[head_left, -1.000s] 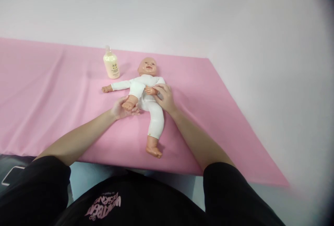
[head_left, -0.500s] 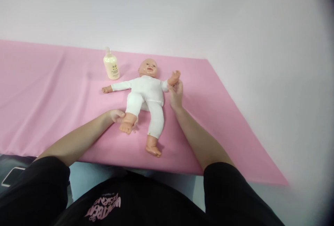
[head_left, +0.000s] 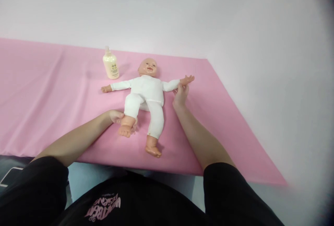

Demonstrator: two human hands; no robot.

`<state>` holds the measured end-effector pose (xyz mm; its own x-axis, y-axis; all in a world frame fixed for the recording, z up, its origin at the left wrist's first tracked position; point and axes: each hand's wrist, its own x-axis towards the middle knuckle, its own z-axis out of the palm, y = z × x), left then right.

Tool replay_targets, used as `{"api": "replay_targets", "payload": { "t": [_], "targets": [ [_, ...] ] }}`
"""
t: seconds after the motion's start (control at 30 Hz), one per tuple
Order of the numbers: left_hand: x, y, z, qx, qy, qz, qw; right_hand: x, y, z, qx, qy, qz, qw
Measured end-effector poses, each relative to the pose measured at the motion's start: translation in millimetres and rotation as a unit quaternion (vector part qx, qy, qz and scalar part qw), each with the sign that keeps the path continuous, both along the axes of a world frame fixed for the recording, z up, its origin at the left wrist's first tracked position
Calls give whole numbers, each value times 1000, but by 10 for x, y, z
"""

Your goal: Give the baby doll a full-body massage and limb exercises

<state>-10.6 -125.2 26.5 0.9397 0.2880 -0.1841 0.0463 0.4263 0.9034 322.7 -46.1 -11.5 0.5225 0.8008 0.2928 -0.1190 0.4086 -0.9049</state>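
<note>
A baby doll (head_left: 147, 90) in a white cloth suit lies on its back, its head away from me. My left hand (head_left: 116, 116) is wrapped round the doll's ankle on the left, with fingers passing beneath it and showing on the far side. That foot is slightly raised and points toward me. My right hand (head_left: 181, 95) grips the doll's other arm near the wrist, and the arm stretches out to the right. The doll's left-side arm and its other leg rest on the pink sheet (head_left: 47, 104).
A pump bottle (head_left: 111, 66) of pale yellow liquid stands on the sheet left of the doll's head. The sheet's right edge slants toward me. A white wall (head_left: 156, 10) rises behind. At lower left, a white-framed phone-like object (head_left: 10, 175) is partly cut off.
My right hand has moved a little right, drawing the doll's arm out straighter to the side. The held foot has dipped slightly toward me, with my left hand still round it.
</note>
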Motion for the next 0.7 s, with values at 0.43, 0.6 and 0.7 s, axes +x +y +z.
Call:
{"api": "replay_targets", "payload": {
  "t": [0.43, 0.6, 0.7],
  "targets": [
    [220, 28, 87, -82, -67, 239, 965, -387, -391, 175, 185, -615, 24, 766],
    [239, 28, 61, -65, -63, 213, 973, -401, -386, 173, 157, -601, 38, 782],
    [197, 28, 30, -46, -66, 155, 985, -383, -353, 148, 159, -532, 27, 831]
  ]
}}
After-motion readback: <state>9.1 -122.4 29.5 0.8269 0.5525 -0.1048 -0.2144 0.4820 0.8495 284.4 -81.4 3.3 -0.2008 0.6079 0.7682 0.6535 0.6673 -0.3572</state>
